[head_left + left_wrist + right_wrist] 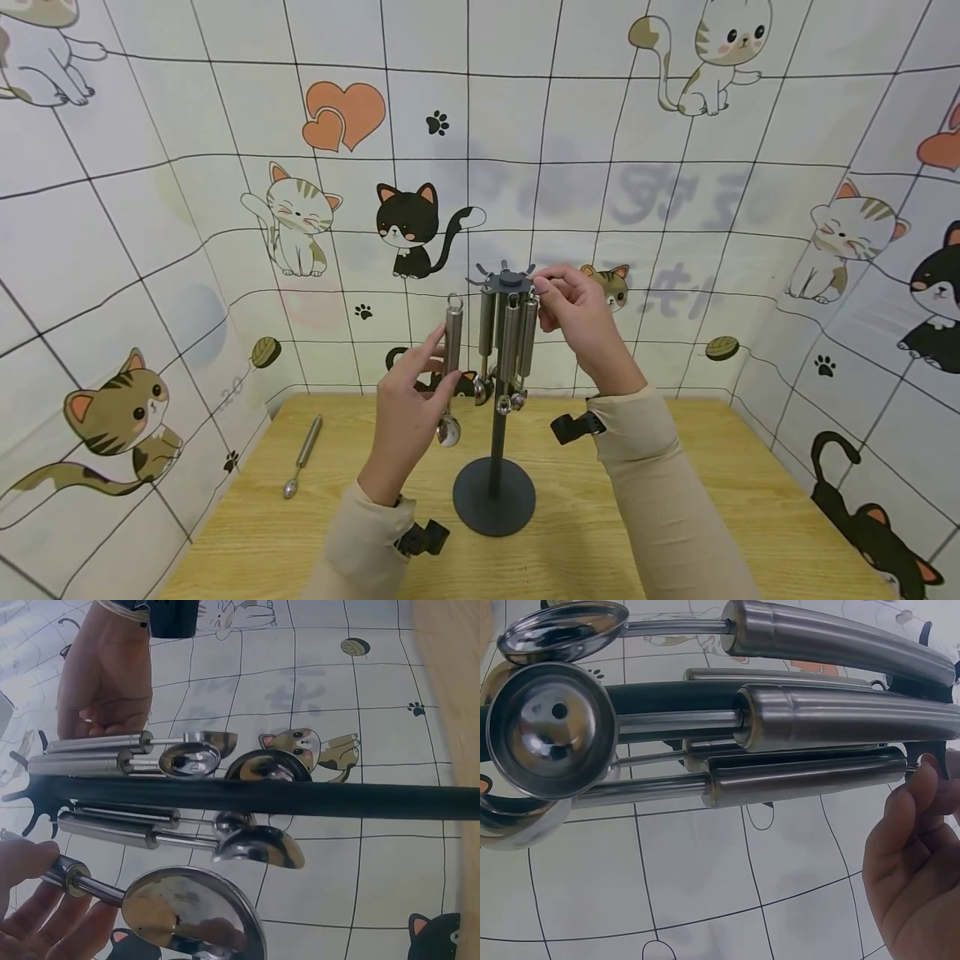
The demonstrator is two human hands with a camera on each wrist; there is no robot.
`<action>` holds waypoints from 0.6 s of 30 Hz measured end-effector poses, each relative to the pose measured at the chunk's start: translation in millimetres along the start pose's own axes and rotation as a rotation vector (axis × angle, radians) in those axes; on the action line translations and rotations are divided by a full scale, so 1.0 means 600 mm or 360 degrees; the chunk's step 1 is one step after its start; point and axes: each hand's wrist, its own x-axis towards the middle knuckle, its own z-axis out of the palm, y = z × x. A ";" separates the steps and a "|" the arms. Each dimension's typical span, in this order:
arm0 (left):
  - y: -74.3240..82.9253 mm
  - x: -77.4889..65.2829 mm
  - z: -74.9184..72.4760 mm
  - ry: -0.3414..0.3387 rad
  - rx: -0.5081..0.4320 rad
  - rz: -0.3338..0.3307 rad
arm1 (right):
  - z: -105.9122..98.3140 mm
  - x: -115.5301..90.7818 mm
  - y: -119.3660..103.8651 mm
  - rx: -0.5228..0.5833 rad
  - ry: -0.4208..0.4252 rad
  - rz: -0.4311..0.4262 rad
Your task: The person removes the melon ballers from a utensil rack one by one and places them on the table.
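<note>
My left hand (408, 400) holds a steel spoon (453, 337) upright by its handle, left of a dark utensil rack (498, 437). The spoon's top ring is a little left of the rack's hooks and looks apart from them. Its large oval bowl (187, 911) points down and shines in the left wrist view. My right hand (581, 321) pinches a hook on the right of the rack's top, by the ring end of a hanging scoop (806, 780); the exact contact is partly hidden by the fingers. Several other steel scoops (509, 342) hang around the post.
A small steel spoon (303, 458) lies on the left of the wooden table (600, 517). The rack's round base (480, 508) stands mid-table. Behind and on both sides rises a cat-patterned, grid-lined backdrop (502, 117).
</note>
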 end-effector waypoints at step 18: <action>-0.122 -0.036 -0.072 0.0019 0.0304 -0.0308 | -0.002 0.002 0.003 -0.0005 0.0007 -0.0001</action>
